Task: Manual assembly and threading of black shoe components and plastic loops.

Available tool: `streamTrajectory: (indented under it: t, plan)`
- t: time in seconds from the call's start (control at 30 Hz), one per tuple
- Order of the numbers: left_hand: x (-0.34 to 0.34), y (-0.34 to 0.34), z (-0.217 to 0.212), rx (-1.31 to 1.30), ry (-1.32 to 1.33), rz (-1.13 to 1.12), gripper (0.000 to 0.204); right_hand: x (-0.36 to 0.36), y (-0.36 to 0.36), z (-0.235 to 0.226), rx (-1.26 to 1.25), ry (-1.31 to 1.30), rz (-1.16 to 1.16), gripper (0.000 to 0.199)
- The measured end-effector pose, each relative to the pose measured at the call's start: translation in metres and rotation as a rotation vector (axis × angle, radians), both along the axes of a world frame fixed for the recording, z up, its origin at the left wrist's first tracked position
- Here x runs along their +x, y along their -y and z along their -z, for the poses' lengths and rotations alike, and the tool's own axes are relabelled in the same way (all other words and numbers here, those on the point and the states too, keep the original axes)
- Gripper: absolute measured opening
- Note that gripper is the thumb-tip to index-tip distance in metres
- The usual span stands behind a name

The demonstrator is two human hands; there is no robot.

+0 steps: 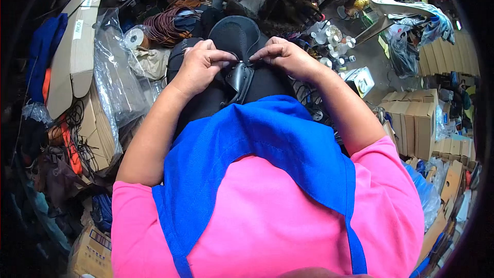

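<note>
A black leather-like piece (235, 32) with a wide rounded end and a stitched-looking rim lies over my lap. Below its narrow middle, a smaller glossy black part (239, 78) hangs toward me. My left hand (203, 64) comes in from the left, thumb and index finger pinched together at the narrow middle. From the right, my right hand (280, 57) pinches at the other side of that same spot, its fingertips a short gap from the left ones. Whatever lies between the fingertips is too small to make out. A small pale spot shows between the two hands.
Coiled reddish-brown cord (167, 23) and a white roll (135, 37) lie at the far left. Clear plastic sheeting (118, 72) leans beside flattened cardboard (77, 46). Several small bottles (334, 41) stand at the far right. Stacked cardboard boxes (411, 123) are farther right.
</note>
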State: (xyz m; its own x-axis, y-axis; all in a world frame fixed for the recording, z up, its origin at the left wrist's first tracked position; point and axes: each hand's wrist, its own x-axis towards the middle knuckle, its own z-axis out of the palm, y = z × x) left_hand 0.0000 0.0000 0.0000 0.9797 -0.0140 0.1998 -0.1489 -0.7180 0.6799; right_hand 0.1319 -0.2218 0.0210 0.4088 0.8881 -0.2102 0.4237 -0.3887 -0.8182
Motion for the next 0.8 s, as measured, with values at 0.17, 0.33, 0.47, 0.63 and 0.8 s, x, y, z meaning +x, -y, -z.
streamTrajectory:
  t: [0.17, 0.33, 0.47, 0.63, 0.8]
  plan:
    - [0.010, 0.007, 0.004, -0.154, -0.098, 0.016, 0.020, 0.004, 0.003, 0.006, 0.043, -0.052, -0.030, 0.028]
    - [0.015, 0.006, -0.006, -0.023, 0.037, 0.104, 0.021, 0.000, 0.004, 0.006, 0.080, 0.095, -0.035, 0.031]
    - [-0.004, 0.009, -0.013, 0.045, -0.012, -0.010, 0.023, -0.018, 0.008, 0.001, 0.088, 0.069, 0.100, 0.031]
    - [-0.003, 0.010, -0.003, -0.212, -0.175, -0.111, 0.023, -0.027, 0.001, 0.009, 0.164, -0.363, 0.304, 0.030]
    - [0.005, 0.016, 0.004, -0.352, -0.324, -0.160, 0.020, -0.032, -0.004, 0.019, 0.207, -0.351, 0.352, 0.026]
